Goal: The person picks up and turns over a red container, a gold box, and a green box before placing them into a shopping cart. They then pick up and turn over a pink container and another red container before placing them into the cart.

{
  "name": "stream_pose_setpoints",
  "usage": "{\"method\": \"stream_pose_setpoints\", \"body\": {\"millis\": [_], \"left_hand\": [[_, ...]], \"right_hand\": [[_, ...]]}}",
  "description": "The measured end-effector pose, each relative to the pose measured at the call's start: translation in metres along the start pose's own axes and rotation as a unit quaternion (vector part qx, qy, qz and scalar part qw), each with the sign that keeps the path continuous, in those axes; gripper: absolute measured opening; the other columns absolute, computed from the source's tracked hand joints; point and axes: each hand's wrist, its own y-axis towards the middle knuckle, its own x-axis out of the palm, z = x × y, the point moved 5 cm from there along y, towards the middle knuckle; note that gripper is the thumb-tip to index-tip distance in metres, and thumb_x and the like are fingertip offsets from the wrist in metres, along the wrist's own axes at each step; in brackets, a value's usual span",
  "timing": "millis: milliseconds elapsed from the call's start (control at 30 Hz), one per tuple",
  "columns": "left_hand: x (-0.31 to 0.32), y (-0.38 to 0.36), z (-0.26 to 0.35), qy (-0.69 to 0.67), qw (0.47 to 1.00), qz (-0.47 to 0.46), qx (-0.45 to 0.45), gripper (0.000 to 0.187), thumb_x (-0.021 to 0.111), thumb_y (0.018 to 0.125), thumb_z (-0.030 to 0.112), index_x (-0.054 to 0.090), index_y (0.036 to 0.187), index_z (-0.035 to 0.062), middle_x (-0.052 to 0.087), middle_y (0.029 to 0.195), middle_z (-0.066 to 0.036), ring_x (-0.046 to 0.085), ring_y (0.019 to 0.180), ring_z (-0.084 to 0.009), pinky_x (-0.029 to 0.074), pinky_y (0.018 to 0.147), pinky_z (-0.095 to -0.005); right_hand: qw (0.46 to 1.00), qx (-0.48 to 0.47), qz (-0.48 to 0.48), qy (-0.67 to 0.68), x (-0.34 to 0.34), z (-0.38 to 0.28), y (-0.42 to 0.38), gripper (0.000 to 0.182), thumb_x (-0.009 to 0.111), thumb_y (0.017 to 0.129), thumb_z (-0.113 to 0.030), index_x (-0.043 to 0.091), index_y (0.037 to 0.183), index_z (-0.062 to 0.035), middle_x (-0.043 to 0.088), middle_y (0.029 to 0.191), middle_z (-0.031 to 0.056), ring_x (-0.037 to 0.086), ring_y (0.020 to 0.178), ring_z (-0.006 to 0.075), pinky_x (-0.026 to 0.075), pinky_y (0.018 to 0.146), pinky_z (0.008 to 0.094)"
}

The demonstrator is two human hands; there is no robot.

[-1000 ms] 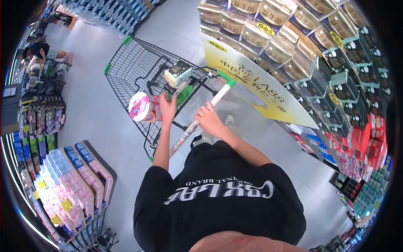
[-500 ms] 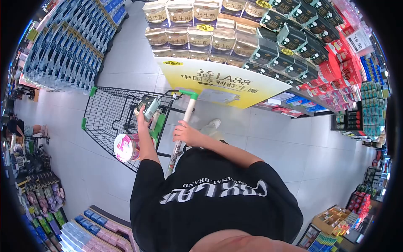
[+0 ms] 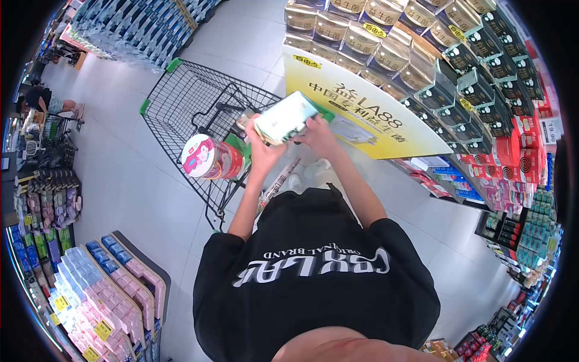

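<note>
A pale green and dark green pack of sanitary pads [image 3: 286,117] is held up in front of me, tilted, above the cart's handle end. My left hand [image 3: 263,147] is closed around its left side. My right hand [image 3: 317,137] grips its lower right edge. Just left of my left forearm, a round pink-and-white lidded tub [image 3: 212,158] sits at the near end of the shopping cart [image 3: 181,99]. The green-ended cart handle is partly hidden behind the pack and my hands.
Ahead to the right, a display of stacked packs [image 3: 377,39] stands behind a yellow-and-white sign board [image 3: 356,102]. Blue packs [image 3: 129,27] are piled at the far left. A shelf of pink and blue packs [image 3: 105,289] stands at the near left. Another person [image 3: 60,105] is at the left edge.
My right hand has left the cart handle and now grips the pack too. The pack has come up and nearer, out of the cart area. My view has turned left.
</note>
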Motion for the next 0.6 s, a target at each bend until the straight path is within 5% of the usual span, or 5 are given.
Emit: {"method": "stream_pose_setpoints", "body": {"millis": [67, 200, 367, 500, 600], "left_hand": [[0.015, -0.005, 0.037, 0.17, 0.977, -0.005, 0.126, 0.09, 0.077, 0.059, -0.002, 0.021, 0.129, 0.0033, 0.039, 0.121, -0.012, 0.044, 0.116, -0.0223, 0.037, 0.1, -0.0359], [0.034, -0.01, 0.037, -0.153, 0.972, -0.144, -0.105, 0.092, 0.079, 0.057, -0.001, 0.022, 0.13, 0.0013, 0.04, 0.123, -0.013, 0.045, 0.115, -0.0224, 0.039, 0.098, -0.0383], [0.05, 0.013, 0.003, 0.112, 0.929, -0.35, -0.039, 0.094, 0.08, 0.064, 0.014, 0.024, 0.138, -0.0013, 0.041, 0.129, -0.016, 0.04, 0.123, -0.0286, 0.036, 0.102, -0.0392], [-0.028, 0.062, -0.133, 0.433, 0.883, -0.182, 0.012, 0.077, 0.071, 0.077, 0.035, 0.035, 0.132, -0.0054, 0.044, 0.126, -0.028, 0.043, 0.117, -0.0401, 0.033, 0.102, -0.0454], [-0.088, 0.071, -0.238, 0.522, 0.817, -0.158, -0.188, 0.095, 0.077, 0.065, 0.039, 0.028, 0.134, -0.0043, 0.04, 0.13, -0.027, 0.037, 0.122, -0.0419, 0.034, 0.101, -0.0463]], "right_hand": [[0.999, 0.015, -0.046, -0.01, -0.02, -0.006, -0.006, 0.076, 0.067, 0.083, -0.018, 0.022, 0.144, -0.0128, 0.043, 0.134, 0.0098, 0.045, 0.122, 0.0255, 0.049, 0.09, 0.0476], [0.863, -0.054, -0.002, -0.502, -0.002, -0.079, -0.051, 0.088, 0.083, 0.065, -0.02, 0.032, 0.135, -0.0063, 0.047, 0.131, 0.0099, 0.044, 0.123, 0.0284, 0.038, 0.101, 0.0393], [0.741, -0.087, 0.06, -0.663, 0.016, -0.142, -0.084, 0.088, 0.086, 0.057, -0.019, 0.041, 0.131, -0.0057, 0.052, 0.124, 0.0184, 0.046, 0.121, 0.0303, 0.037, 0.101, 0.0382], [0.526, -0.236, 0.203, -0.791, 0.019, -0.279, -0.107, 0.079, 0.084, 0.06, -0.02, 0.047, 0.129, -0.0063, 0.055, 0.119, 0.0181, 0.049, 0.116, 0.0327, 0.04, 0.099, 0.0391], [0.383, -0.379, 0.26, -0.801, 0.037, -0.374, -0.128, 0.078, 0.083, 0.061, -0.018, 0.046, 0.129, -0.0076, 0.054, 0.123, 0.0188, 0.05, 0.115, 0.0341, 0.041, 0.099, 0.0387]]}}
